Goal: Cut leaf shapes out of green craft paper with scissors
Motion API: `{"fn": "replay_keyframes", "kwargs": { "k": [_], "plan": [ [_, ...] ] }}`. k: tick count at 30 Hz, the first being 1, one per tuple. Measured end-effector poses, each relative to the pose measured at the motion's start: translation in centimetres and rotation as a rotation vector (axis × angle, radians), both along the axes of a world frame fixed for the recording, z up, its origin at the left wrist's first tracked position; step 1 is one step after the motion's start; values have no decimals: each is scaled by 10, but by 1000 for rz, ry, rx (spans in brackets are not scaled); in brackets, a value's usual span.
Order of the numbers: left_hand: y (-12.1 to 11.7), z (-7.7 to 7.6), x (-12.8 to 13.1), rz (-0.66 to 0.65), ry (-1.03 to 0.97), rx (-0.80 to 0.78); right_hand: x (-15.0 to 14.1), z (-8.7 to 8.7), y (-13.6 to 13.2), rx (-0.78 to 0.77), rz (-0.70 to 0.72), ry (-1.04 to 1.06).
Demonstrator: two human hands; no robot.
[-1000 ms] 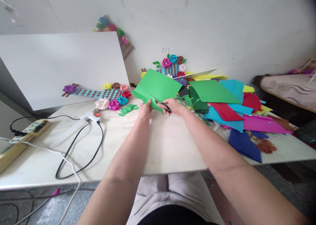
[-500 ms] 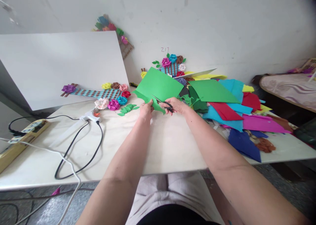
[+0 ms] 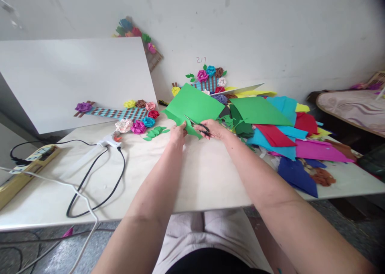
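My left hand (image 3: 179,132) is closed on the lower edge of a green paper sheet (image 3: 194,101), whose near side is cut into jagged curves. In my right hand (image 3: 214,129) are scissors (image 3: 204,129) with black handles; their blades point up and left across the sheet close to my left fingertips. Just left of my left hand lies a small heap of cut green paper leaves (image 3: 155,132). Green scraps (image 3: 230,121) lie beyond my right hand. Behind the leaves rests a woven blue and brown strip (image 3: 120,113) with colourful paper flowers (image 3: 138,127) around one end.
A white glue gun (image 3: 110,141) and its black cable lie at the left, near a power strip (image 3: 39,158). Coloured paper sheets (image 3: 325,150) pile up at the right. A white board (image 3: 75,73) leans on the wall, and another flowered piece (image 3: 207,81) stands at the back.
Almost nothing differs. The scissors and the green sheet have shifted very slightly, and both hands keep their holds.
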State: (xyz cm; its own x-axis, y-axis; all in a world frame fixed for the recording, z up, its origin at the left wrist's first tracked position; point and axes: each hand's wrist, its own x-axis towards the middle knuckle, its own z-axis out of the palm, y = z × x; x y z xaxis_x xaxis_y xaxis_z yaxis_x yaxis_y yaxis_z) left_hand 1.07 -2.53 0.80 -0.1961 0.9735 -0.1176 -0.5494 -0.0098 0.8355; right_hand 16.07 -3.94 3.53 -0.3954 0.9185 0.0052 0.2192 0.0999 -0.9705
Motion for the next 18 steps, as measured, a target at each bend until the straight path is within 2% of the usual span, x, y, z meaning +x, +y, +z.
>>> {"fn": "replay_keyframes", "kwargs": {
  "k": [18],
  "plan": [
    [1, -1, -4, -16, 19, 23, 5, -6, 9, 53, 49, -23]
  ]
}}
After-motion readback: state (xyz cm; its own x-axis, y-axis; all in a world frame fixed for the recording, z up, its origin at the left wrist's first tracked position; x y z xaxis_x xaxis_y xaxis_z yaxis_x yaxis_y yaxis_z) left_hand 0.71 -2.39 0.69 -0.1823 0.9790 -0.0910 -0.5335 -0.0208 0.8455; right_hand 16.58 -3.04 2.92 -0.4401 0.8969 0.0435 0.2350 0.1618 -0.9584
